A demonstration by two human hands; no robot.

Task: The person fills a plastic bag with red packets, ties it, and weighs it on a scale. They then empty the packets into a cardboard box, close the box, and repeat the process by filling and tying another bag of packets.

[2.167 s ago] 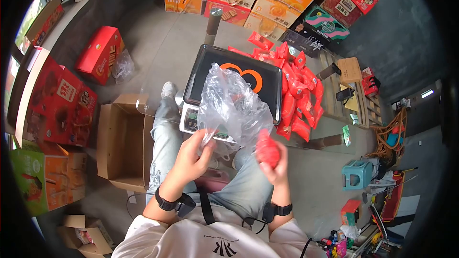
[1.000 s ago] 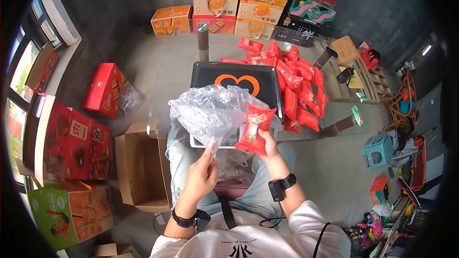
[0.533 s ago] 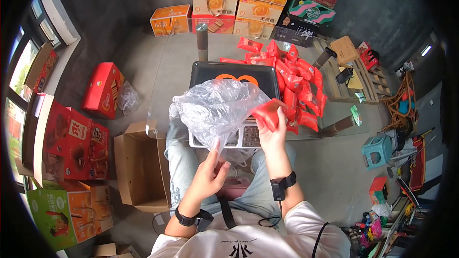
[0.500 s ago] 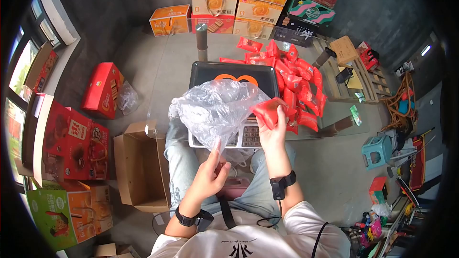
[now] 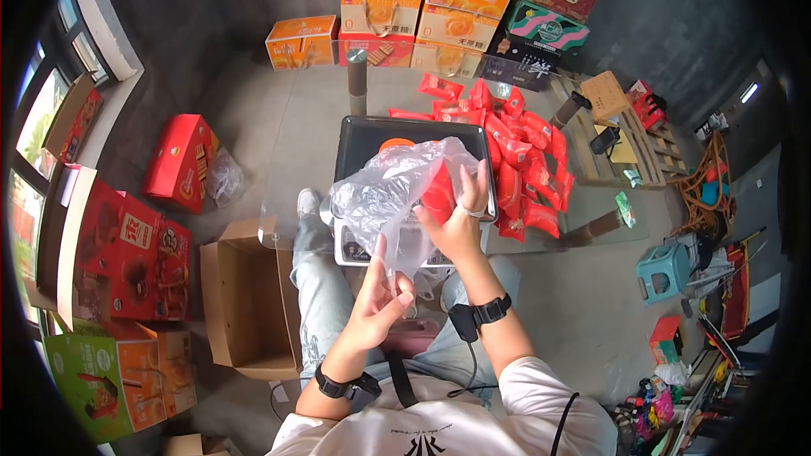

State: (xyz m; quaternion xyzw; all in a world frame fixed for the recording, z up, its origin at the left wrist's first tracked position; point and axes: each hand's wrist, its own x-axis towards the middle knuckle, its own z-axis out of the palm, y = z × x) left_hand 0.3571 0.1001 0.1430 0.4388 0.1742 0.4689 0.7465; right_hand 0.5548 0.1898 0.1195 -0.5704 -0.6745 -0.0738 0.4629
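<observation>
A clear plastic bag [image 5: 367, 201] is spread above the black tray [image 5: 351, 137] of a white scale [image 5: 351, 247]. My left hand [image 5: 376, 308] pinches the lower edge of the bag, its index finger pointing up along the film. A red packet [image 5: 438, 194] shows at the bag's right side, partly behind the film. Around its right side is my right hand [image 5: 459, 224], thumb and fingers spread apart; whether they touch the packet is hard to tell. Several red packets [image 5: 513, 142] lie piled right of the tray.
The glass table [image 5: 291, 148] bears the scale and pile. An open cardboard box [image 5: 253, 308] stands at lower left, near red gift boxes [image 5: 135, 257]. Orange cartons [image 5: 382, 13] are stacked behind. At right are a wooden pallet [image 5: 650, 165] and a blue stool [image 5: 663, 270].
My right hand has moved left with the red packet to the bag, and its fingers have spread. The bag has narrowed and uncovered more of the tray.
</observation>
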